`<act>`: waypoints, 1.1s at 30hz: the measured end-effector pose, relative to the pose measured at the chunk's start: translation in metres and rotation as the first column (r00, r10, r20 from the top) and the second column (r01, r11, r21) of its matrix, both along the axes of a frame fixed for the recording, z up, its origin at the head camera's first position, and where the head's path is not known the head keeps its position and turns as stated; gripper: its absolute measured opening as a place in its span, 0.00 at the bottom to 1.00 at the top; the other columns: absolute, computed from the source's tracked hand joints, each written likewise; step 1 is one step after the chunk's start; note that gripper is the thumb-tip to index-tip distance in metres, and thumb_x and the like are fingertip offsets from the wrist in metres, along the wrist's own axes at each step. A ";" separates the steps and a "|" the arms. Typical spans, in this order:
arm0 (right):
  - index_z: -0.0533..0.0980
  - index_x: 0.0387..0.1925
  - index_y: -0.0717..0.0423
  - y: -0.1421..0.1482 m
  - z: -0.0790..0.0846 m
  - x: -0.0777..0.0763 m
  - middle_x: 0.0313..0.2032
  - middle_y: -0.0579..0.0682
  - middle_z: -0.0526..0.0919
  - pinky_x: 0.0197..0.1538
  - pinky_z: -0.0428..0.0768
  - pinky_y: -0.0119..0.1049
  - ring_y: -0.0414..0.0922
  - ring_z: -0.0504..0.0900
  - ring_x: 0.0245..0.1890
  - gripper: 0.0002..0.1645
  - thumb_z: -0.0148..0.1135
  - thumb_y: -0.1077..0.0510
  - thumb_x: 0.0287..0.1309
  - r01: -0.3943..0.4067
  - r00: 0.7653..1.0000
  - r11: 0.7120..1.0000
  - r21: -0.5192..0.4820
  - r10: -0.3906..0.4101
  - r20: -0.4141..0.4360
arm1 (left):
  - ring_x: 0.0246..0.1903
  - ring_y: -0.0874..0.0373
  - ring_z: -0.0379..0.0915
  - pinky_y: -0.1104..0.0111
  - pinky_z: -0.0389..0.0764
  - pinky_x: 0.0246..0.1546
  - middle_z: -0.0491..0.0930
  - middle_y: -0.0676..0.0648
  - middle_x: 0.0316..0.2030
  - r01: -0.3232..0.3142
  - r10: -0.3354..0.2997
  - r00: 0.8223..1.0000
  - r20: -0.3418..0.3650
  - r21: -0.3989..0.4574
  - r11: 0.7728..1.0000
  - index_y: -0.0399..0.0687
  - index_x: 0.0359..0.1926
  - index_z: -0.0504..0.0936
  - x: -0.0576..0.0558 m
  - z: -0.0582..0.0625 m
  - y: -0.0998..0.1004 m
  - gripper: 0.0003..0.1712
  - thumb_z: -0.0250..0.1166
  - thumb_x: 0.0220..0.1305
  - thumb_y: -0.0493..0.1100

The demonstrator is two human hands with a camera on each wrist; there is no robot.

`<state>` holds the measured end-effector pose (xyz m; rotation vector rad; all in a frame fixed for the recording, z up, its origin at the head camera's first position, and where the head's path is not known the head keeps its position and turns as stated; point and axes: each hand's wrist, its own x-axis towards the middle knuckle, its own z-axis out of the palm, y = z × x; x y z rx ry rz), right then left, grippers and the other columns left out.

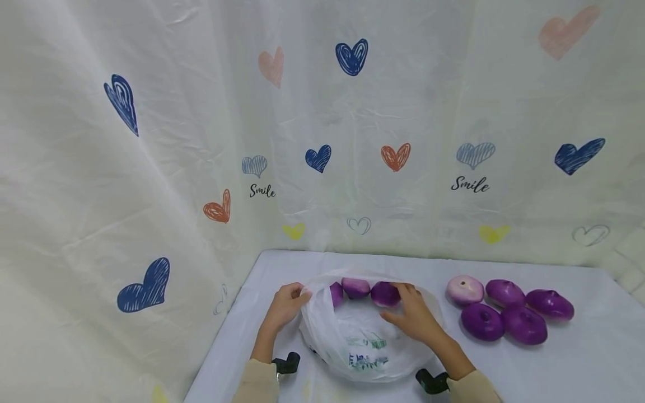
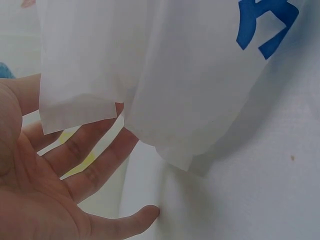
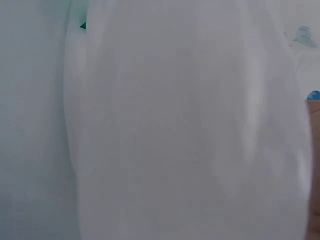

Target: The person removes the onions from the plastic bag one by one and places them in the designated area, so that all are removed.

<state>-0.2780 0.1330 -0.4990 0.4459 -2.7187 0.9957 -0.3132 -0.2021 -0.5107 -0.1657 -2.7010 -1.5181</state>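
Observation:
A white plastic bag point(image 1: 370, 341) lies on the table with its mouth spread open. My left hand point(image 1: 287, 305) pinches the left edge of its rim; in the left wrist view, the bag's plastic point(image 2: 190, 90) hides the fingertips, while the little finger is stretched out free. Inside the mouth, at the far side, sit a purple onion point(image 1: 336, 294), a paler-topped onion point(image 1: 355, 287) and another purple onion point(image 1: 385, 295). My right hand point(image 1: 415, 316) reaches into the mouth, fingertips at that last onion, thumb apart from it. Bag plastic point(image 3: 190, 125) covers most of the right wrist view.
Several more onions point(image 1: 524, 324) lie grouped on the table to the right of the bag, one of them a pale pinkish onion point(image 1: 464, 290). A white cloth covers the table point(image 1: 594, 358). Behind it hangs a white curtain point(image 1: 423, 112) printed with hearts.

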 end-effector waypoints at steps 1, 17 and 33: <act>0.67 0.66 0.68 -0.001 -0.001 -0.003 0.63 0.71 0.71 0.63 0.71 0.65 0.69 0.71 0.63 0.44 0.76 0.52 0.55 0.006 1.000 1.000 -0.005 -0.006 0.010 | 0.34 0.56 0.73 0.64 0.73 0.36 0.83 0.48 0.34 0.000 0.000 1.000 0.001 0.000 1.000 0.46 0.39 0.83 0.000 0.000 0.000 0.11 0.65 0.71 0.50; 0.65 0.67 0.69 -0.010 -0.016 -0.028 0.60 0.73 0.72 0.59 0.75 0.65 0.67 0.73 0.59 0.44 0.74 0.54 0.57 0.118 0.982 0.993 -0.024 -0.113 0.153 | 0.33 0.57 0.73 0.64 0.74 0.36 0.82 0.49 0.33 0.012 -0.012 1.000 -0.012 -0.018 1.000 0.47 0.39 0.84 -0.003 0.000 0.002 0.11 0.66 0.70 0.50; 0.70 0.67 0.57 -0.004 -0.013 -0.011 0.59 0.64 0.77 0.58 0.79 0.63 0.64 0.81 0.57 0.43 0.79 0.52 0.52 0.004 0.995 0.999 -0.049 0.001 0.098 | 0.33 0.57 0.72 0.64 0.73 0.35 0.83 0.49 0.32 0.012 -0.013 1.000 -0.028 -0.020 1.000 0.47 0.38 0.84 0.000 0.001 0.001 0.10 0.66 0.70 0.48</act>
